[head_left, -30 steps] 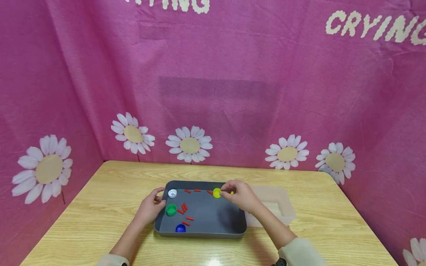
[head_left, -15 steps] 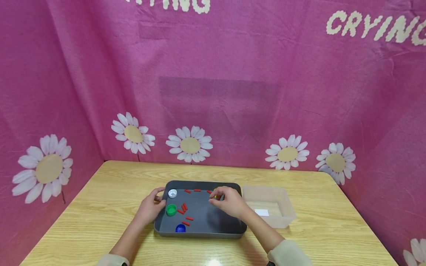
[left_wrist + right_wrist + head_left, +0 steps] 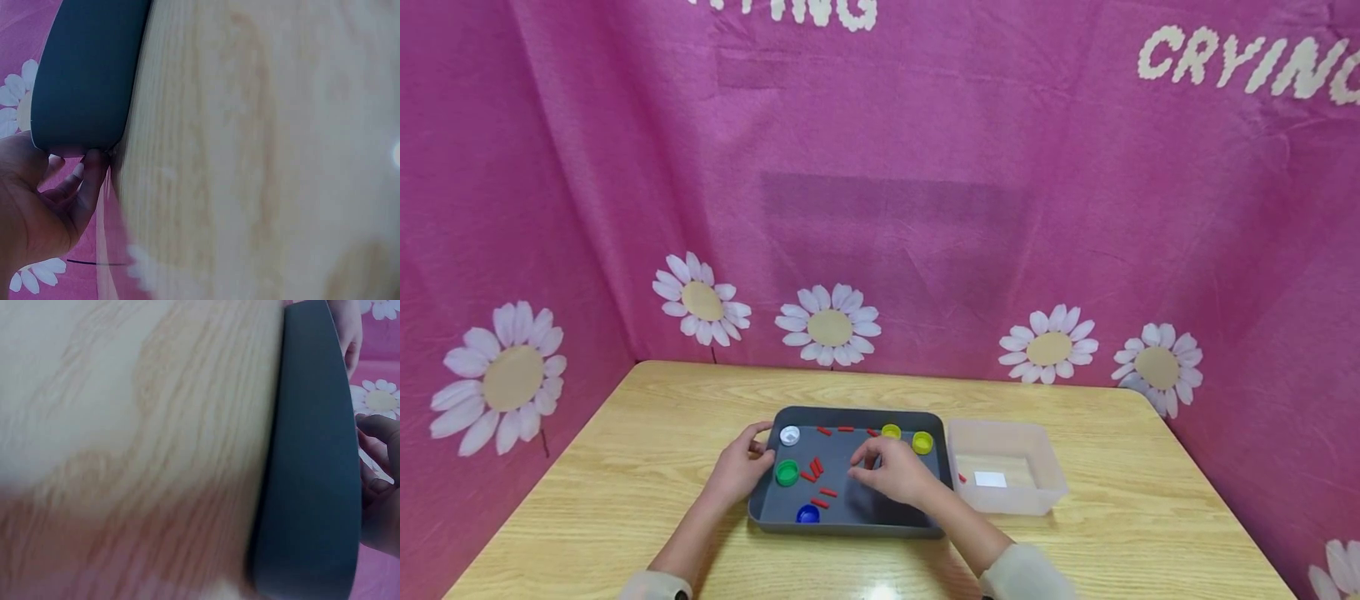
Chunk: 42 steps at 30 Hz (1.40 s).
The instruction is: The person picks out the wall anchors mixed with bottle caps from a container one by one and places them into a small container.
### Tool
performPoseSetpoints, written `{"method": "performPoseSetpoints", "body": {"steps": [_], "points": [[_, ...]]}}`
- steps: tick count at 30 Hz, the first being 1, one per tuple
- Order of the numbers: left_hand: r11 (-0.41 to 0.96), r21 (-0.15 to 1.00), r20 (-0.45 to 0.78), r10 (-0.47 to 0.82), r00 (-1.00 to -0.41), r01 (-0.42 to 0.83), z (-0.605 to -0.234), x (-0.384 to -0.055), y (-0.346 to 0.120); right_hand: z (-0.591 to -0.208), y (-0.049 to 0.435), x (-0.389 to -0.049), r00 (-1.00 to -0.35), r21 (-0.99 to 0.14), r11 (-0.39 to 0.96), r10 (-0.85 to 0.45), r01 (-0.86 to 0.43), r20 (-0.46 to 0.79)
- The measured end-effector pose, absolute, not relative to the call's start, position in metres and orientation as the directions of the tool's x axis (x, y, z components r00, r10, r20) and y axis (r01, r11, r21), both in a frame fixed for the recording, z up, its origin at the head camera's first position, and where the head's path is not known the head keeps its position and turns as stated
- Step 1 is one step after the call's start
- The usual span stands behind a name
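A dark grey tray (image 3: pixel 880 530) lies on the wooden table, and its left end is gripped by my left hand (image 3: pixel 741 468), thumb at the rim. In the left wrist view the fingers (image 3: pixel 87 187) bend against the tray's end wall. Over the middle of the tray hovers my right hand (image 3: pixel 891 471), thumb and index finger apart and nothing visible between them. Left of it lie several red sticks (image 3: pixel 817 467). Bottle caps stand along the tray's sides: white (image 3: pixel 789 436), green (image 3: pixel 787 473) and blue (image 3: pixel 808 514) at left, two yellow caps (image 3: pixel 922 442) at the back right.
Right beside the tray stands a translucent plastic box (image 3: pixel 1045 492) with a white label (image 3: pixel 990 479) and a small red piece (image 3: pixel 962 478). A pink curtain with daisies (image 3: pixel 880 250) hangs behind the table (image 3: pixel 1120 467).
My right hand has moved left and toward me, from the yellow caps to the tray's middle, uncovering both caps and the box. The left hand stays at the tray's left end.
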<state>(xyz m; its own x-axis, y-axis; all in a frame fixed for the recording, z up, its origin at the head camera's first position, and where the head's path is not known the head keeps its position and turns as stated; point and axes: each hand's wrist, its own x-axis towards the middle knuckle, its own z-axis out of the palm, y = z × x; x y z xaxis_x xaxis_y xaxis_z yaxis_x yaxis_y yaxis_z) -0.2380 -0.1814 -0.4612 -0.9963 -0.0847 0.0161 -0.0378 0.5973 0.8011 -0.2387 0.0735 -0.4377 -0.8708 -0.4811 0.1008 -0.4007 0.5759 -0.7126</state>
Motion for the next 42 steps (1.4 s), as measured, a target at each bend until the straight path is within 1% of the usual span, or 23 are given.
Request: {"method": "performPoseSetpoints", "body": {"steps": [13,25,33,42], "points": [[0.596,0.801,0.005,-0.094,-0.996,-0.053,-0.463,-0.240,-0.181,-0.452,0.056,-0.239,-0.842,-0.670,0.589,-0.529,-0.453,0.104],[0.595,0.802,0.002,-0.095,-0.995,-0.055,-0.463,-0.240,-0.181,-0.458,0.045,-0.239,-0.853,-0.703,0.603,-0.521,-0.378,0.012],[0.591,0.806,0.013,-0.080,-0.997,-0.036,-0.462,-0.238,-0.182,-0.463,0.042,-0.242,-0.859,-0.651,0.650,-0.512,-0.392,0.005],[0.598,0.799,-0.005,-0.094,-0.996,-0.061,-0.461,-0.239,-0.181,-0.465,0.042,-0.243,-0.865,-0.604,0.686,-0.501,-0.405,0.011]]}}
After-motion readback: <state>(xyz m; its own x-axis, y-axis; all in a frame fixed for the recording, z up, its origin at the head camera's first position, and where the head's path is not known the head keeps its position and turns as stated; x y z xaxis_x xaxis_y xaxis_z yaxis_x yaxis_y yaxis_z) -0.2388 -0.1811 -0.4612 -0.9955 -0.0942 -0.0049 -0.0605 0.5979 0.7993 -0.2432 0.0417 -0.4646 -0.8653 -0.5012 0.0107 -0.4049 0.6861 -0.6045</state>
